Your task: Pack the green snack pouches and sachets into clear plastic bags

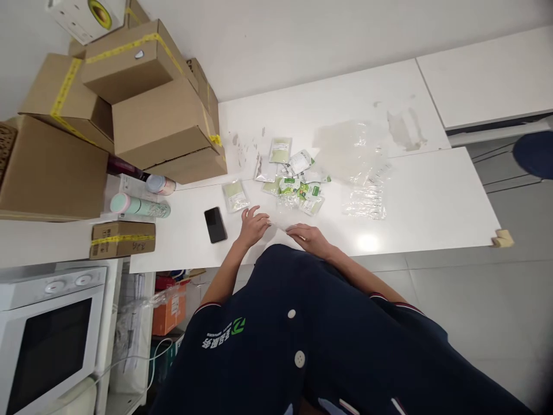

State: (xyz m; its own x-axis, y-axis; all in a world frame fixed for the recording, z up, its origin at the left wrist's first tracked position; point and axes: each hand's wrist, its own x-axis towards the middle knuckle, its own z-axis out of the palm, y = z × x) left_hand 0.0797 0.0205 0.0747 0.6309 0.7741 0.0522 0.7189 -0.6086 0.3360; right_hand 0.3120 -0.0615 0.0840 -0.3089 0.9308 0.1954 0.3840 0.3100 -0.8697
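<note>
A clear plastic bag (pixel 280 219) is stretched between my two hands at the front of the white table. My left hand (pixel 254 227) pinches its left edge with the fingertips, the other fingers curled above. On the other side, the fingers of my right hand (pixel 311 238) are closed on the bag's lower right edge. Just beyond the bag lies a loose pile of green and white packets (pixel 298 185), partly overlapping. A pale green packet (pixel 235 196) lies apart, behind my left hand. To the right, clear plastic bags (pixel 366 200) are spread flat in a stack.
A black phone (pixel 215 225) lies left of my left hand. Farther left stand a mint green bottle (pixel 140 206), a jar (pixel 161 185) and stacked cardboard boxes (pixel 159 121). A microwave (pixel 52 340) sits at lower left. The white table (pixel 440 202) ends at right near a corner guard (pixel 503 238).
</note>
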